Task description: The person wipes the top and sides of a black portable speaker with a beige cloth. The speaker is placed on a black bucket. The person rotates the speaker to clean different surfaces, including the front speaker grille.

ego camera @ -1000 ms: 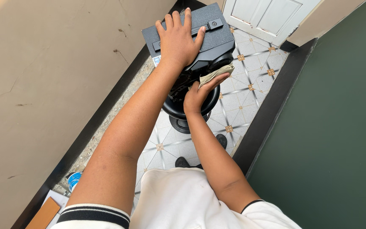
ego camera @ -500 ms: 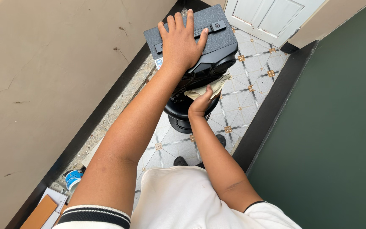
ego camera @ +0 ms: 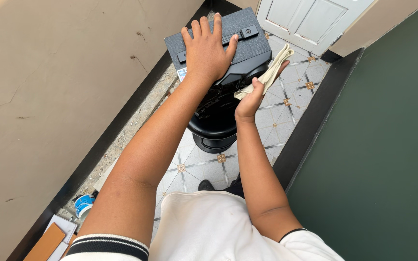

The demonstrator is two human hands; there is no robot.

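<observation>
- Pale beige cloth, crumpled and soft (ego camera: 268,75): pinched in the right hand (ego camera: 248,99), just off the right side of the dark case, hanging in the air above the floor tiles. One end sticks up past the fingers toward the door; the other droops toward the thumb.
- Right hand: fingers curled and closed on the cloth, thumb against it. It sits beside the case's rounded black lower edge, close to it; whether the cloth touches the case cannot be told.
- Black textured rectangular case with a slim handle bar and a small latch on top (ego camera: 250,46): it rests on a round black pedestal stool (ego camera: 214,130). Long axis runs left to right across the view, tilted slightly up toward the door.
- Left hand (ego camera: 209,48): spread flat, palm down, pressed on the top face of the case, fingers over the handle bar.
- Key relation: the case lies to the left of the cloth hand and a little beyond it; the right hand is the nearer one to the case's right flank, while the left covers the top.
- Around: patterned white floor tiles (ego camera: 286,89), white panelled door (ego camera: 310,19), tan wall at left (ego camera: 49,87), dark green wall at right (ego camera: 383,145).
</observation>
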